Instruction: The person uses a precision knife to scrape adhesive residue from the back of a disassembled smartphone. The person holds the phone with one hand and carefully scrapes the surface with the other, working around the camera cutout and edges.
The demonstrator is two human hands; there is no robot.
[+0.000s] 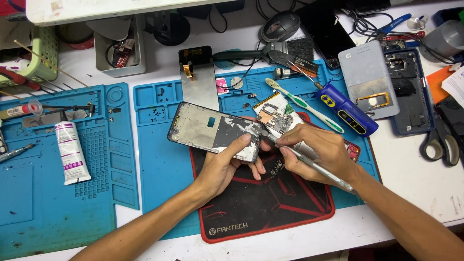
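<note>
Both forearms reach in from the lower edge and meet over the black and red mat [261, 208] on the bench [415, 179]. The left hand [227, 166], palm up and fingers curled, grasps the phone frame [212, 130] by its near edge, holding it tilted above the mat. The right hand [319, 150] is closed in a pen grip on a slim metal tool [309, 163], whose tip touches the frame's right end. A circuit board [276, 116] lies just behind the hands.
</note>
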